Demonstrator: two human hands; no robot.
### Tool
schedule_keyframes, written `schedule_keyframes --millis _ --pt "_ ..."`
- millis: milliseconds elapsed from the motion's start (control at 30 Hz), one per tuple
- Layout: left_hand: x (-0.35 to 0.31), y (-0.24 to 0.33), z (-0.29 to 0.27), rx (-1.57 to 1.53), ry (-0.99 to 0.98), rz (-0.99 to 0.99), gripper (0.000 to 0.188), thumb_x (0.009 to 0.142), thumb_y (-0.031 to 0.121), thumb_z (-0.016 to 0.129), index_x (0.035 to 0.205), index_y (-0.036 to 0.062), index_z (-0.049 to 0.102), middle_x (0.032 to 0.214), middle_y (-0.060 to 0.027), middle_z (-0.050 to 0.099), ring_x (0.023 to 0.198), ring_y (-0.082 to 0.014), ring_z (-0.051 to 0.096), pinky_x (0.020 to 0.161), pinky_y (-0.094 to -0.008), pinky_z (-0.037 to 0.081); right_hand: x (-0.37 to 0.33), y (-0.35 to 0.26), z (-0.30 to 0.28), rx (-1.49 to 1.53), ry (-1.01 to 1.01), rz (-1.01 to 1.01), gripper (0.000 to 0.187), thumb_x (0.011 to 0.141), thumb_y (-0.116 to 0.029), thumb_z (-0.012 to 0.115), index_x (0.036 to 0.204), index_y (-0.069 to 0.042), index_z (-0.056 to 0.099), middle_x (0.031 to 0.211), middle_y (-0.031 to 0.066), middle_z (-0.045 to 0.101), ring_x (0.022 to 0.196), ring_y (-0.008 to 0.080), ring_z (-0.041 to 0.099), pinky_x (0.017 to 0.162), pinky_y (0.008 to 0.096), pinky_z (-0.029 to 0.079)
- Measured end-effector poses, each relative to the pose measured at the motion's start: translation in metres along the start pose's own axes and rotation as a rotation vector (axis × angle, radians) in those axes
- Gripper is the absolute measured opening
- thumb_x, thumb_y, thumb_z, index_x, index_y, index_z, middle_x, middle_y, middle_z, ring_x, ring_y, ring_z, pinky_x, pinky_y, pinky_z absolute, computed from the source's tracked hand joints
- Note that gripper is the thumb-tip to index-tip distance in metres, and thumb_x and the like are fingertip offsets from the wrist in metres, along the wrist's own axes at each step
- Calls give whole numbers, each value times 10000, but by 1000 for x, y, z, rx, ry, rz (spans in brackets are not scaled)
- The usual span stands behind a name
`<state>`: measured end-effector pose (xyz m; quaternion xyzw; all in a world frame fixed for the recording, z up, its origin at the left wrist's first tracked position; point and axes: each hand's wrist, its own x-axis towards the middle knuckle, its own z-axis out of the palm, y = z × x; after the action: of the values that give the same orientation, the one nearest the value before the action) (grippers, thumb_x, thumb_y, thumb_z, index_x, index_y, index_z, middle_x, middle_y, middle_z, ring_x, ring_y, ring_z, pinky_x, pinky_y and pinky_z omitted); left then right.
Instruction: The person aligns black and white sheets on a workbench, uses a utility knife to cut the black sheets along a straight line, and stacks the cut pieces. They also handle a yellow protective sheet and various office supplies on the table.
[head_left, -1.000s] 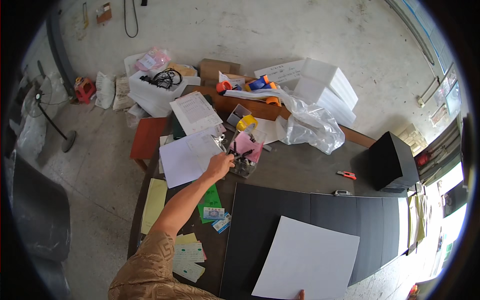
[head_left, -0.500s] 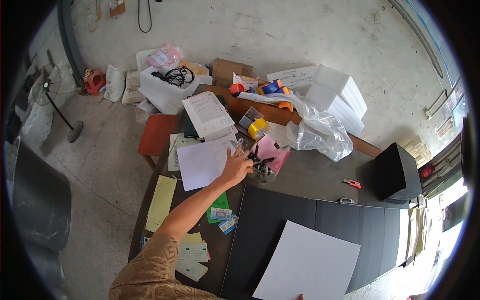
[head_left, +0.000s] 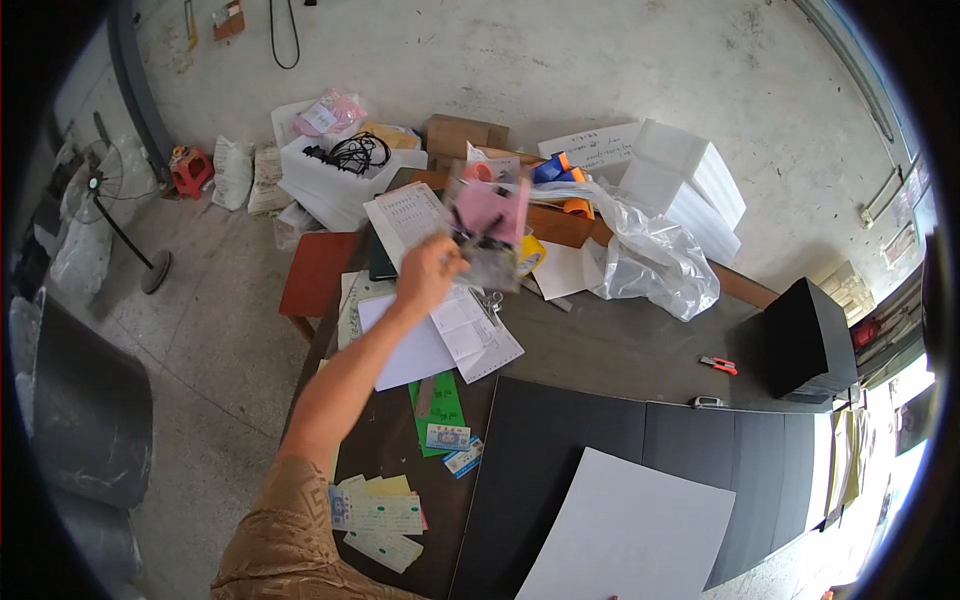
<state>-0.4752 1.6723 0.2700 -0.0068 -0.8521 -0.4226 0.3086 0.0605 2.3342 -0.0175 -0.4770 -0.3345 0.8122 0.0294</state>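
My left hand [head_left: 430, 272] reaches out over the far side of the desk. Its fingers are closed on a clear pen holder [head_left: 490, 260], blurred by motion and lifted off the desk, with dark pens and a pink pad [head_left: 490, 212] in it. Below the hand lie white papers [head_left: 400, 345] and a small bunch of keys [head_left: 491, 302]. Only a fingertip of my right hand [head_left: 615, 598] shows at the lower edge, on a large white sheet [head_left: 630, 525]; its other fingers are out of sight. The sheet rests on a black board [head_left: 560, 425].
Yellow tape [head_left: 532, 255] and crumpled clear plastic [head_left: 655, 265] lie at the back. A red-handled cutter [head_left: 718, 365] is near a black box-shaped stack [head_left: 803, 340] at right. Paper slips [head_left: 385, 512] and a green card [head_left: 435, 405] lie at left. A red stool [head_left: 318, 275] stands beside the desk.
My left hand has taken hold of the pen holder and raised it from the desk, away from me and slightly left. Papers and keys beneath are now uncovered. The right fingertip shows less.
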Motion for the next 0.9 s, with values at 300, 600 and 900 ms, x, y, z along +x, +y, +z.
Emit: schedule_keyframes --millis 300,600,900 --pt "89 -139 -30 276 127 -122 205 718 121 759 759 22 584 774 -174 635 779 -375 619 669 -455 458 -14 -8 10 35 26 28 491 884 -305 643 1283 -43 529 1331 123 535 1257 311 448 1082 507 350" --pt "66 -217 5 307 -26 -194 310 711 117 766 980 72 617 1017 -168 636 983 -356 603 811 -419 473 -27 -13 18 42 84 37 504 876 -301 650 1289 -40 523 1332 128 533 1259 319 445 1089 517 339" --pt "-16 -211 8 600 -159 -185 1039 640 253 855 1425 -46 244 1439 -240 365 1387 -381 274 1146 -482 217 -32 -9 29 -4 137 53 523 891 -293 622 1299 7 494 1347 153 513 1259 330 443 1101 517 322"
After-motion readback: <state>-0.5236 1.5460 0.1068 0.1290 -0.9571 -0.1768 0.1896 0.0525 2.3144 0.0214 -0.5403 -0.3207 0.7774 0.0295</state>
